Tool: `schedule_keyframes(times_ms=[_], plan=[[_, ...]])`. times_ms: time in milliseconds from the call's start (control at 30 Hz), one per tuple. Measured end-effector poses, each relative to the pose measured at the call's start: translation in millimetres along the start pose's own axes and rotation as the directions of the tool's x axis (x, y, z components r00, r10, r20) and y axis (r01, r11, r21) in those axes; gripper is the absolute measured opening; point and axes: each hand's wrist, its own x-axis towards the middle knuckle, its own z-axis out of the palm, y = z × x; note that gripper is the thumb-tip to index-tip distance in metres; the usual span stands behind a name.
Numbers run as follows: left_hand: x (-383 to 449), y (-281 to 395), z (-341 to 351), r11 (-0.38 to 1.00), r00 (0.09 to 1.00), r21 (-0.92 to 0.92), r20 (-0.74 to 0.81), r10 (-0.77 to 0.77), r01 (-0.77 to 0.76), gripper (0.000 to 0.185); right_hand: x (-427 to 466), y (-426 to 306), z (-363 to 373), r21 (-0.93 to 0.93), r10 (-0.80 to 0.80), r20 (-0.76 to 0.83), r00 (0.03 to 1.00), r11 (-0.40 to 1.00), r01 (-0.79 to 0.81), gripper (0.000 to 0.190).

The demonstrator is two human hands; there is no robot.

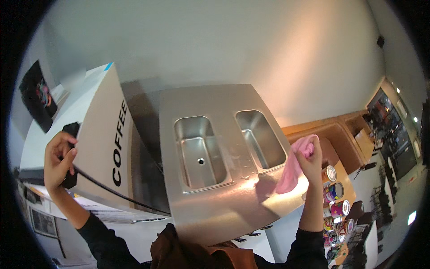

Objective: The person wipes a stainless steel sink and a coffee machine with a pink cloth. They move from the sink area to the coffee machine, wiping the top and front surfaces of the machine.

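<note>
My right hand point(310, 163) grips a bunched pink cloth point(289, 173), whose loose end hangs over the right side of a stainless steel counter point(208, 215). Two rectangular basins are set into this counter. The left basin point(198, 168) has a round drain hole, and the right basin point(263, 144) lies beside the cloth. A few wet marks show on the steel between them. Over at the left, my left hand point(60, 161) curls its fingers around a small black device point(70, 181) at the white cabinet's edge. My hand partly hides the device.
A white cabinet point(100, 134) with large black lettering borders the counter's left. A black cable point(111, 190) runs from the device across its front. Several colourful tins point(339, 208) stand at right, near a brown padded bench point(332, 134). A wall point(208, 43) rises behind the counter.
</note>
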Motion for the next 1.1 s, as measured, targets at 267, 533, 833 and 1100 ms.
schedule_keyframes(times_ms=[267, 533, 833, 1100], plan=[[9, -13, -15, 0.998, 0.999, 0.061, -0.032, -0.003, 0.005, 0.011, 61, 177, 89, -0.056, -0.045, 0.46, 0.887, 0.995, 0.08, 0.022], [4, -35, -32, 0.996, 0.994, 0.085, -0.104, -0.018, 0.027, 0.012, 56, 255, 192, -0.46, 0.513, 0.852, 0.104, 0.639, 0.616, 0.029], [6, -40, -47, 0.991, 0.997, 0.126, -0.067, -0.027, 0.035, 0.017, 70, 221, 209, -0.667, 0.781, 0.625, 0.009, 0.528, 0.525, 0.024], [20, -35, -41, 0.984, 0.996, 0.169, -0.082, -0.036, 0.05, 0.02, 120, 215, 188, -0.385, 0.276, 0.918, 0.285, 0.792, 0.474, 0.032]])
